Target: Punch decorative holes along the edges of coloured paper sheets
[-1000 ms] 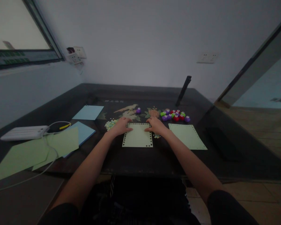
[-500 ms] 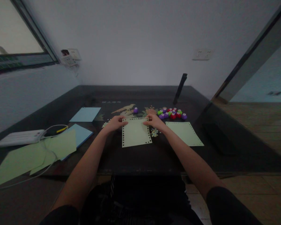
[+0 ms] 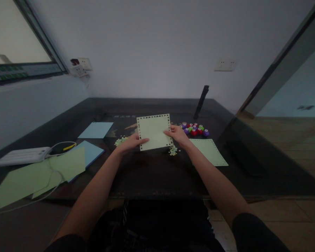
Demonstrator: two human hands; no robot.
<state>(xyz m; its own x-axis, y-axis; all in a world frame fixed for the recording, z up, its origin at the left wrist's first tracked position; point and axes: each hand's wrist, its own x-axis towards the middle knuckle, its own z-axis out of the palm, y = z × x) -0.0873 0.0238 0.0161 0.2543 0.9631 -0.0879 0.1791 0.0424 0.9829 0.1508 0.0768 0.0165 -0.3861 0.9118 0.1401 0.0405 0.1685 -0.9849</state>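
Note:
I hold a pale green paper sheet (image 3: 154, 130) with punched holes along its edges, lifted and tilted up above the dark table (image 3: 152, 175). My left hand (image 3: 131, 142) grips its lower left edge, and my right hand (image 3: 176, 135) grips its right edge. Small paper punch-outs (image 3: 173, 151) lie on the table under my right hand, and more punch-outs (image 3: 120, 141) lie near my left hand. A second punched green sheet (image 3: 209, 151) lies flat to the right.
Several small purple, red and green punches (image 3: 194, 129) cluster behind the right sheet. Blue sheets (image 3: 96, 130) and green sheets (image 3: 36, 174) lie at the left with a white power strip (image 3: 22, 155) and its cable. A dark stand (image 3: 201, 97) leans at the back.
Both hands took the punched sheet off the table and raised it, tilting it upright towards me. Punch-outs that lay under it now show on the table.

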